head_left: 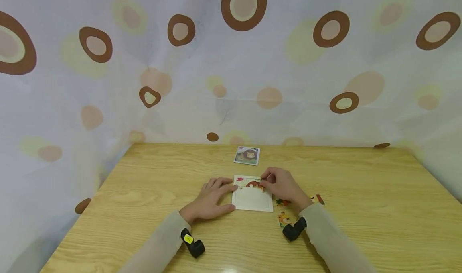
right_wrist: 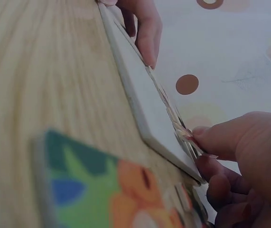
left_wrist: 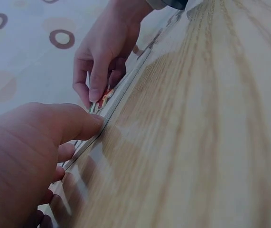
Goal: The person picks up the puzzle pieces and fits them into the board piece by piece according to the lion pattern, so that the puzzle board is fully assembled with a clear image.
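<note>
A shallow white puzzle tray (head_left: 252,202) lies flat on the table, with several joined pieces (head_left: 249,183) across its upper part and bare white below. My left hand (head_left: 213,198) rests at the tray's left side, fingers extended, fingertips on the rim. At the upper right of the tray my right hand (head_left: 283,184) pinches a puzzle piece (right_wrist: 186,137) between thumb and fingers, right at the joined row. In the left wrist view, red and orange show under the right fingertips; the fingers hide most of that piece.
Loose puzzle pieces lie right of the tray: an orange animal piece (head_left: 284,217), a red and green one (head_left: 282,202) by the right wrist, and another (head_left: 318,199) beyond the forearm. Behind the tray lies a lion picture card (head_left: 247,155). A patterned curtain (head_left: 245,116) borders the wooden table (head_left: 173,164).
</note>
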{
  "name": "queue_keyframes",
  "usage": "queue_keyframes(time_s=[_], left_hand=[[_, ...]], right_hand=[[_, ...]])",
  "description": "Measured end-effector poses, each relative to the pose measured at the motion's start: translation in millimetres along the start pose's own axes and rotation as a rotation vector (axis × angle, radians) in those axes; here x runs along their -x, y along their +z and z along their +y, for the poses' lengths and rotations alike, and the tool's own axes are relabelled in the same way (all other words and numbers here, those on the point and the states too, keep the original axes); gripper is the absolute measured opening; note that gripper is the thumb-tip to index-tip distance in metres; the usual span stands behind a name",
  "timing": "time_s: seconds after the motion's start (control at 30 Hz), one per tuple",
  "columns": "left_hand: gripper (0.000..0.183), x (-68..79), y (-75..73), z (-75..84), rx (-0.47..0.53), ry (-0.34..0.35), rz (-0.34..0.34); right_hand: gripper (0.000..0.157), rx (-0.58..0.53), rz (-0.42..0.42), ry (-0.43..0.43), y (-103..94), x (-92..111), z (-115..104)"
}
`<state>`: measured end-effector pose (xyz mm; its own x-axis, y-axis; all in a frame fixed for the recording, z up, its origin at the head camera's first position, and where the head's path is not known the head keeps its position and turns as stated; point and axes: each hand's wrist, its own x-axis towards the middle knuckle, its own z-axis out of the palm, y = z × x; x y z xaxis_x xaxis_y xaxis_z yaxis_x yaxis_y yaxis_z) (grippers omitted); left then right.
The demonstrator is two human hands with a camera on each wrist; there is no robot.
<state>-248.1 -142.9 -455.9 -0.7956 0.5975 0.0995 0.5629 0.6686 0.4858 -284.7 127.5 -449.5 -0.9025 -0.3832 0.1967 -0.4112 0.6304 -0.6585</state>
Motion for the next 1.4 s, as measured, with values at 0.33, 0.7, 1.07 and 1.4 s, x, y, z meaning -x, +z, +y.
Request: queue_keyframes(time_s=[0.33, 0.7, 1.07, 1.4], left_hand=[[0.054, -0.7, 1.5, -0.7, -0.001, -0.002, -0.003], [0.055, 0.6, 1.0, 0.1, 0.012, -0.004, -0.009], [0.056, 2.4, 2.4, -1.9, 0.018, -0.004, -0.012], [0.056, 2.2, 2.0, -2.6, 0.010, 0.005, 0.001]], right_hand=[[0.008, 0.026, -0.025, 0.116, -1.2, -0.9, -15.1], [0.008, 0.086, 0.008, 0.141, 3.8, -11.9, -18.1], [0.018, -0.016, -0.095, 0.081, -13.9, -0.1, -7.7], [0.012, 0.017, -0.140, -0.012, -44.6, 24.2, 2.4]])
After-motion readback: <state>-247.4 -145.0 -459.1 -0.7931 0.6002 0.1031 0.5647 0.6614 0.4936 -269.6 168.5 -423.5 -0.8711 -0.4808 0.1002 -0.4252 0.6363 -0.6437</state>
